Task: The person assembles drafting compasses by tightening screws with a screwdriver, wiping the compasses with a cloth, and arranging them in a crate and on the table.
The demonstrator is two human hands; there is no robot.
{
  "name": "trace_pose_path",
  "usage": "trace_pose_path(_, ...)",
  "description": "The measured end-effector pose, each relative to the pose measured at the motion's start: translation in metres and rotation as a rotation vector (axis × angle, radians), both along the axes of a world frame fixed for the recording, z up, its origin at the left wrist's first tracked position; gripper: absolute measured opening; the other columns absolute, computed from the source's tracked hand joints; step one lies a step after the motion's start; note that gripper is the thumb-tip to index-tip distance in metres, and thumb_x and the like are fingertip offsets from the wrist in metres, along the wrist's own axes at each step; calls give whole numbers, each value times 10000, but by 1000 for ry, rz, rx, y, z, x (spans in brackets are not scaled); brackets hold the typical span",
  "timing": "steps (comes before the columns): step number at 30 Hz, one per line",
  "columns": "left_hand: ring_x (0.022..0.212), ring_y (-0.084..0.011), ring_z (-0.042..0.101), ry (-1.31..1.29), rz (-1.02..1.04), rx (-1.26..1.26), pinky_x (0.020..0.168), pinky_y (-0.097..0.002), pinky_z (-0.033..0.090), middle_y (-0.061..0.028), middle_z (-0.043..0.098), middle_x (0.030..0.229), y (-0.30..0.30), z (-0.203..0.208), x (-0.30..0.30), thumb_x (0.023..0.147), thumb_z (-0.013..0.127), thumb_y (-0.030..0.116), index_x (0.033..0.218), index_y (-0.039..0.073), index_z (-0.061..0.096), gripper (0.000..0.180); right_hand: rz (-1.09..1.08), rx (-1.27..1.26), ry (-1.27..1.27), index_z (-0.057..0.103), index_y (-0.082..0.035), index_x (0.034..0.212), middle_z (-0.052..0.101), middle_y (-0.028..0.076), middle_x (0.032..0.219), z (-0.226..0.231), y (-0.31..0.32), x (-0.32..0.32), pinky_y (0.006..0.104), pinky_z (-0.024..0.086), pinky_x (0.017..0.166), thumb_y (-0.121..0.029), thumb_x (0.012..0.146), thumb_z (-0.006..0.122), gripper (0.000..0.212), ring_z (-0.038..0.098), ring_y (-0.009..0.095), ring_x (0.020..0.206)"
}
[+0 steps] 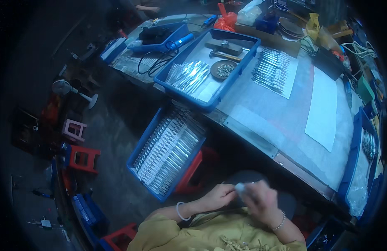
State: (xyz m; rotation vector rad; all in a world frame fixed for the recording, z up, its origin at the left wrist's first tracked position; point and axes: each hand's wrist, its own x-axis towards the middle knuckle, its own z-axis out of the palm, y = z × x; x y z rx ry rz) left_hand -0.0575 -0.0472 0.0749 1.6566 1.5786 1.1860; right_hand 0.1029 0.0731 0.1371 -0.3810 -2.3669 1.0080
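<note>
My left hand [220,197] is closed in a pinch in front of my body, its fingertips meeting the other hand. My right hand [262,201] is curled and blurred by motion. A small pale bluish-white thing [240,187] shows at its fingers; I cannot tell whether it is held or worn on a finger. Whatever lies between the fingertips is too small or hidden to name. Left of my hands, a blue tray [148,191] is packed with rows of slim, shiny metal pieces [168,148]; both hands are apart from it.
On the table [260,121], a larger blue tray [210,104] holds loose metal strips [188,76], a hammer [225,55] and a round dish [223,69] of small parts. More metal pieces [272,70] lie on white paper. Another blue bin [348,188] stands right; red stools [82,159] stand left.
</note>
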Motion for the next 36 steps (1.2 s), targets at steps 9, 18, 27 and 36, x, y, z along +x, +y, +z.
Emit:
trace_pose_path(9, 565, -169, 527, -60, -14, -281, 473, -305, 413, -35, 523, 715, 2, 9, 3, 920, 580, 102, 1036, -23, 624, 176, -125, -96, -94, 609, -26, 1049, 618, 170, 898, -9, 11, 9, 380, 518, 654, -39, 757, 684, 302, 639, 355, 784)
trace_pose_path(18, 620, -291, 582, 400, -22, -131, 518, -359, 471, -153, 536, 817, 8, 31, 9, 821, 660, 19, 1079, -18, 610, 266, -251, -111, -157, 613, -50, 1064, 648, 151, 999, -40, 26, 3, 379, 526, 746, -80, 813, 658, 257, 659, 314, 880)
trace_pose_path(27, 537, -31, 414, -1312, 70, -939, 477, -183, 327, 6, 573, 768, 5, 30, 2, 981, 494, 146, 1124, -79, 605, 289, -328, 87, -108, 626, -94, 1046, 593, 129, 806, -44, 24, 29, 349, 512, 568, -34, 754, 702, 308, 623, 281, 662)
trace_pose_path(36, 557, -33, 463, -1232, -19, -903, 488, -178, 344, -9, 590, 791, 8, 31, 3, 983, 484, 128, 1166, -87, 590, 301, -392, 204, -99, 636, -52, 1095, 646, 106, 889, -38, 48, 44, 336, 516, 609, -26, 799, 693, 302, 648, 249, 710)
